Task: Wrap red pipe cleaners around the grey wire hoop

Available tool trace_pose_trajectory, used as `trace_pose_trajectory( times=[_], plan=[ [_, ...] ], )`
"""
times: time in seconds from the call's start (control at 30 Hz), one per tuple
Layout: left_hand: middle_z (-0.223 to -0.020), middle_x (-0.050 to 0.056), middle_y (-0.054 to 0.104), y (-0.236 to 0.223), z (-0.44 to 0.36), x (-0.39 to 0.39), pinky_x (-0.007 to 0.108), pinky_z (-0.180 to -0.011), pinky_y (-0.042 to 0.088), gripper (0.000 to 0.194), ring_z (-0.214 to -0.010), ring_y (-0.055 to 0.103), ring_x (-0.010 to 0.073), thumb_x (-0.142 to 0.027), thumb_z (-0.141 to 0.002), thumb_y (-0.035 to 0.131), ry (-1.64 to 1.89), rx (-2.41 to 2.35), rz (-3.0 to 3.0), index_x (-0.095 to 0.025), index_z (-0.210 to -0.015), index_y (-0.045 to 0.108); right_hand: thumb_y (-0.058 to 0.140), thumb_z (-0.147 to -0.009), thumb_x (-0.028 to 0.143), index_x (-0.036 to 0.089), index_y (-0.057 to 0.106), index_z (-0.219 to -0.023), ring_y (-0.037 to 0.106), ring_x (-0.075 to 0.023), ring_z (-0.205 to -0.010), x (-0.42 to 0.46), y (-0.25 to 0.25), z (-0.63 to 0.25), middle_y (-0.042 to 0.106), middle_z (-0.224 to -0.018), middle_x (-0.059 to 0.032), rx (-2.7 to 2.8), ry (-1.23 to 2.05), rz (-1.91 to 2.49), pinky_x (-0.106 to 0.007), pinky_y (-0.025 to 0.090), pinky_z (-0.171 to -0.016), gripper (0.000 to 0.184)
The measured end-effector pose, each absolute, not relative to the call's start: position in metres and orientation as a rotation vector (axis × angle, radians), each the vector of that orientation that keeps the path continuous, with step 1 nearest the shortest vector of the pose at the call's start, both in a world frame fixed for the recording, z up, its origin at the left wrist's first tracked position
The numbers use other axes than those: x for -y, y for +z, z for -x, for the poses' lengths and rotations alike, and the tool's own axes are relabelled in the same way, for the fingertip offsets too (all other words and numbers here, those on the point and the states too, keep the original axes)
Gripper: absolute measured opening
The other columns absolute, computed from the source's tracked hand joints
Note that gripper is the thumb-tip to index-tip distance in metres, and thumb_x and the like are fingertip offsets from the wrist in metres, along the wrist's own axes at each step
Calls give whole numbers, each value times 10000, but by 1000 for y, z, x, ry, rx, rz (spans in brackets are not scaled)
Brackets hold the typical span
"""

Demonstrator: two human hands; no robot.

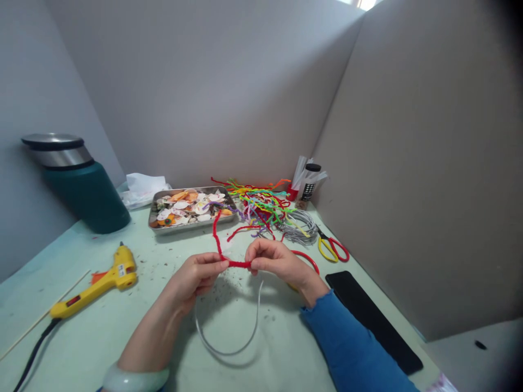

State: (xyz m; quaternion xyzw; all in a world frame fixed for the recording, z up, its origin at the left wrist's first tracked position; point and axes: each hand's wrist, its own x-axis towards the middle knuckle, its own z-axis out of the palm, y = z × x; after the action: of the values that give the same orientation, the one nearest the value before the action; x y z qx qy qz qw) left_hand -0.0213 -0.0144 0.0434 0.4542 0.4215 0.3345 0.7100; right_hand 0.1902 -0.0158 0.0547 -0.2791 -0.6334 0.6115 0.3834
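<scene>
Between my two hands a red pipe cleaner (238,264) is stretched level, its loose end rising beside the left fingers. My left hand (201,274) pinches it between thumb and fingertips. At its other end my right hand (275,262) is closed in a pinch. A grey wire (229,353) hangs in a wide loop below, one side passing up behind the left hand and the other end close under the right. The red pipe cleaner seems to lie around or along this wire, though the fingers hide how they meet.
A yellow glue gun (100,283) and a green bottle (81,185) are at left. Behind my hands are a metal tray (192,228) of shells, tangled pipe cleaners (265,204) and coiled wire (302,227). Scissors (333,249) and a black phone-like slab (371,321) lie at right.
</scene>
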Motion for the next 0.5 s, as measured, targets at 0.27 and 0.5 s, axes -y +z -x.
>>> trace_pose_trajectory(
  times=[0.27, 0.5],
  plan=[
    [-470, -104, 215, 42, 20, 15, 224, -403, 47, 279, -413, 109, 28, -349, -669, 723, 765, -930, -994, -142, -690, 536, 631, -771, 198, 159, 566, -776, 503, -100, -647, 13, 47, -188, 540, -712, 8, 1603, 1453, 667, -221, 399, -612, 75],
    [-470, -108, 221, 39, 21, 11, 216, -391, 30, 284, -405, 102, 24, -327, -645, 736, 858, -942, -907, -142, -732, 539, 632, -763, 181, 179, 610, -926, 546, -108, -682, 9, 41, -184, 584, -791, -7, 1532, 1403, 689, -246, 453, -652, 165]
  ],
)
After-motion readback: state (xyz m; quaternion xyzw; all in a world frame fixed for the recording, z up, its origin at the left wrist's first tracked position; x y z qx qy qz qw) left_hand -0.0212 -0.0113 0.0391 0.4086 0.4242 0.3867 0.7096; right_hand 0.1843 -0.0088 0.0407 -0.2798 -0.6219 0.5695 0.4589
